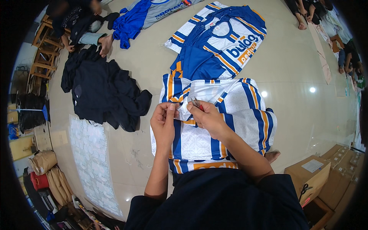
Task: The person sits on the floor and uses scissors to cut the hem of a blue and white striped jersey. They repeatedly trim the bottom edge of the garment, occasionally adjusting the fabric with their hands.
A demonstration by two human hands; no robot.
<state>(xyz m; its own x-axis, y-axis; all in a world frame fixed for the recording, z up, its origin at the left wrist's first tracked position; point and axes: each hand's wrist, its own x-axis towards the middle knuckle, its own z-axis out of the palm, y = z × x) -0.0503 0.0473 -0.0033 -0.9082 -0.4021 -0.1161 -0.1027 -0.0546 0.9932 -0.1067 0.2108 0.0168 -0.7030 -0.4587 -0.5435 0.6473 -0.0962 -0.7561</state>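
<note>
A white jersey with blue and orange stripes is spread over my lap. My left hand is closed, pinching the jersey's edge between thumb and fingers. Just to its right, my right hand is wrapped round small red-handled thread snips, their metal blades pointing up from the fist. Fabric lies against the fingers of both hands. Whether the right fingers also grip cloth I cannot tell.
Beyond my lap lie more blue, white and orange jerseys on the tiled floor. Dark garments are heaped at left, above a pale patterned sheet. Cardboard boxes with black scissors stand at right. Other people sit at the far corners.
</note>
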